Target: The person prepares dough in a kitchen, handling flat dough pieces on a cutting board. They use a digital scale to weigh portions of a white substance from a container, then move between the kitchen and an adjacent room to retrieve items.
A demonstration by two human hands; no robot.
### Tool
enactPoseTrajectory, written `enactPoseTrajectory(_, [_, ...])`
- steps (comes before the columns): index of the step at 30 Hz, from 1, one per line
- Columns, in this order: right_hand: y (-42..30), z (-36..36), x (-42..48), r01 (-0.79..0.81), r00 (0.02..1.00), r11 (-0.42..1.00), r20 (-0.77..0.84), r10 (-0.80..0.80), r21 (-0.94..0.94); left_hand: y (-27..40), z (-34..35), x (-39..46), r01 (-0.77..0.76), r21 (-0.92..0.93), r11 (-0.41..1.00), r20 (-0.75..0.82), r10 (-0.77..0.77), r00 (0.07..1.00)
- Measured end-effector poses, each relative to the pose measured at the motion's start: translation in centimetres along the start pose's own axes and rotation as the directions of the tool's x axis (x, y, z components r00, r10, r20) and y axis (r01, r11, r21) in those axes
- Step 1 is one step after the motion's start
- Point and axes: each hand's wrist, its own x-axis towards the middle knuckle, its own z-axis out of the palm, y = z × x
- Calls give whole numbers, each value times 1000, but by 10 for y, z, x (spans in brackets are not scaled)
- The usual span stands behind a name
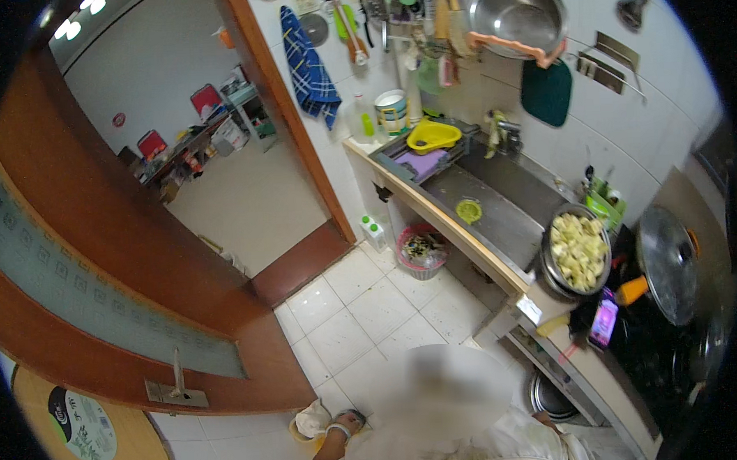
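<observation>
At the bottom, my left hand (347, 423) hangs low over the floor, with a light band around the wrist. Something dark lies at its fingers, but I cannot tell whether it is gripped. A white cloth (313, 418) is right beside this hand. Of my right hand (546, 421) only a small patch shows past the white clothing (476, 444), beside round metal pans (551, 394) on a low shelf. What it holds is hidden. A blurred patch covers part of the view before my body.
An open wooden door (83, 199) stands at left. Along the right run a steel sink (484, 194), a metal pot of cut pale chunks (578, 251), a lit phone (604, 321) and a lidded pan (669, 272). A pink-rimmed waste basket (424, 271) stands on the tiled floor.
</observation>
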Motion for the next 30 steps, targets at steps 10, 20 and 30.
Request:
enactPoseTrajectory(10, [-303,-182,233,323,943,929,-139,-301,178,-44,-104,35,41,-698,714,-295,-340,893])
enactPoseTrajectory(20, [-605,-245,311,571,817,812,179,-547,-121,-52,-40,20,556,-451,699,-31,-634,772])
enactPoseTrajectory(30, [-863,-278,326,666,746,613,363,-559,-425,-146,-350,185,400,-321,858,-105,-452,886])
